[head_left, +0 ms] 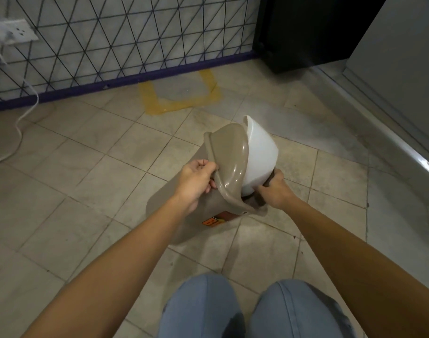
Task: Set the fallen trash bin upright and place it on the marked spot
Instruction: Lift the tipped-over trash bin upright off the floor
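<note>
A taupe plastic trash bin [174, 211] with a white swing flap [259, 152] stands tilted on the tiled floor in front of my knees. Its taupe lid frame [230, 159] is at the top, and an orange label shows on the body. My left hand [196, 179] grips the left edge of the lid frame. On the right side, my right hand [274, 189] holds the bin's rim just under the white flap. The marked spot [181, 93] is a square of yellow tape on the floor by the wall, beyond the bin and apart from it.
A wire mesh panel [125, 37] with a purple base runs along the back wall. A white socket [16, 32] and its cable [23, 118] lie at the left. A black cabinet [313, 32] stands back right, and a metal threshold [379, 118] runs down the right side.
</note>
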`<state>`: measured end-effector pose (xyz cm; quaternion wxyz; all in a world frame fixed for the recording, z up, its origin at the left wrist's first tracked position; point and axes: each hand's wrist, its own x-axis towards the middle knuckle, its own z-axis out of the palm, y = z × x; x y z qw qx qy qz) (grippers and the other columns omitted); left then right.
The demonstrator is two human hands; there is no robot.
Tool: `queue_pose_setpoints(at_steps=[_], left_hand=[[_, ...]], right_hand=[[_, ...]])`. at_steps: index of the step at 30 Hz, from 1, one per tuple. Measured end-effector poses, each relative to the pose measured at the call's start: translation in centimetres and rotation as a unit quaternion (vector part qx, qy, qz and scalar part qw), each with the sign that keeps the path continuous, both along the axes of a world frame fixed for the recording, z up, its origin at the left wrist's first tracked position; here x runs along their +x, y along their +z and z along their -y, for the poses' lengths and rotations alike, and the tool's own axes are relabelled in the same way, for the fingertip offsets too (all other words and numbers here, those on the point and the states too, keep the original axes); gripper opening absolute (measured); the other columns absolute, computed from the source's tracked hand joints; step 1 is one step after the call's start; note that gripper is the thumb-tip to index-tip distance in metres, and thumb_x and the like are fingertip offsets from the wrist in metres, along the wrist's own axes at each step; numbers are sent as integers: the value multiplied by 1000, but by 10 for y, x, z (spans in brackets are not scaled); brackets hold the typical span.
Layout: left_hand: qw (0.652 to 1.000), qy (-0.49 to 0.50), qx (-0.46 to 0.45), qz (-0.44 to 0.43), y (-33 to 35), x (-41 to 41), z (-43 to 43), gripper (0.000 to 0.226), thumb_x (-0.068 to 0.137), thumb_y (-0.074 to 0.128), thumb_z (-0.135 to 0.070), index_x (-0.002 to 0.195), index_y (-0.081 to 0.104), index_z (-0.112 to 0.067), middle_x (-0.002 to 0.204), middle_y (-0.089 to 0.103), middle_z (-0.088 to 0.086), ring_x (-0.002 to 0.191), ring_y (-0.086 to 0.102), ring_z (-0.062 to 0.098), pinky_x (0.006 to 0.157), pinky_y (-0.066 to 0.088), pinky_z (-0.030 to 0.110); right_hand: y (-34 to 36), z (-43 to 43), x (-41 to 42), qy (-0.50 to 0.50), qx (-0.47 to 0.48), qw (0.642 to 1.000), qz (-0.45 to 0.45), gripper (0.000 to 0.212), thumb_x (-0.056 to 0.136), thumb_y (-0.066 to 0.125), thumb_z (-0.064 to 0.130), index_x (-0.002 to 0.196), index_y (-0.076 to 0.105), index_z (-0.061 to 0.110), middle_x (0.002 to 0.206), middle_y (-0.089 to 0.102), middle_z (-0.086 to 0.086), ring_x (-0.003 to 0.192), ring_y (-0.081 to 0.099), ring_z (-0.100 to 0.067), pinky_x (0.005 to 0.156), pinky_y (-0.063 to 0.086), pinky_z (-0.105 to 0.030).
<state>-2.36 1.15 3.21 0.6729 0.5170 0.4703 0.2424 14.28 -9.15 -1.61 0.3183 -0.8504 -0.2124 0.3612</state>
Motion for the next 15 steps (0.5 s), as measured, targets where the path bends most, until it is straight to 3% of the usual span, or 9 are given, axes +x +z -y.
queue_pose_setpoints(at_steps=[5,10,15], left_hand=[[998,3,-27,52,7,-13,-3,17,85,55,-3,69,54,-9,44,53,-4,35,44,4,32,30,14],[996,16,-39,77,6,-30,-15,17,86,53,-4,69,54,-8,45,51,-3,34,42,5,31,27,14],[998,22,-25,60,3,-44,-27,20,84,52,-6,64,52,-9,41,48,-3,32,39,5,29,26,16]], right_hand=[[7,4,4,-15,0,1000,-16,74,88,60,26,143,13,11,135,47,-17,118,50,-33,84,42,-34],[16,6,7,-18,24,998,-61,66,85,62,31,140,26,20,129,49,-9,109,52,-26,92,49,-42],[19,2,-3,9,6,990,-140,42,83,61,19,117,38,25,118,58,-8,103,59,-28,90,51,-47]])
